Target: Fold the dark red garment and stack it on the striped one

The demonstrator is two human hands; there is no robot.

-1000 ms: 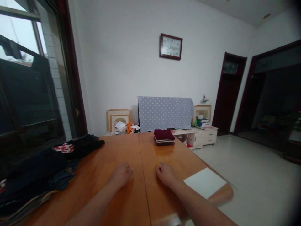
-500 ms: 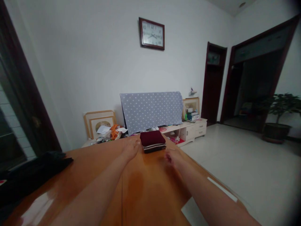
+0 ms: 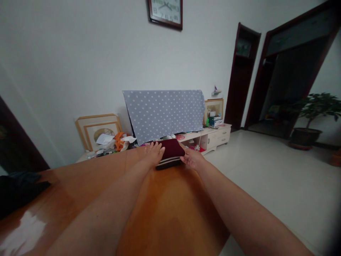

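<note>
A neat stack of folded clothes (image 3: 170, 148), dark red on top with white-striped and dark layers below, lies near the far edge of the wooden table (image 3: 160, 213). My left hand (image 3: 155, 153) rests against its left side, with the fingers stretched and apart over the edge. At the right front corner, my right hand (image 3: 192, 158) has its fingers bent around the side of the stack. How far those fingertips reach under the cloth is hidden.
Dark clothing (image 3: 20, 193) lies at the table's left. Behind the table runs a low white cabinet (image 3: 217, 139) with a polka-dot cloth (image 3: 165, 115) over something wide, picture frames (image 3: 99, 129) and clutter. A potted plant (image 3: 306, 137) stands on the floor at right.
Both hands have moved in from beside the stack and now touch its sides. My left fingers have spread; my right fist has loosened onto the corner. The view has tilted down.
</note>
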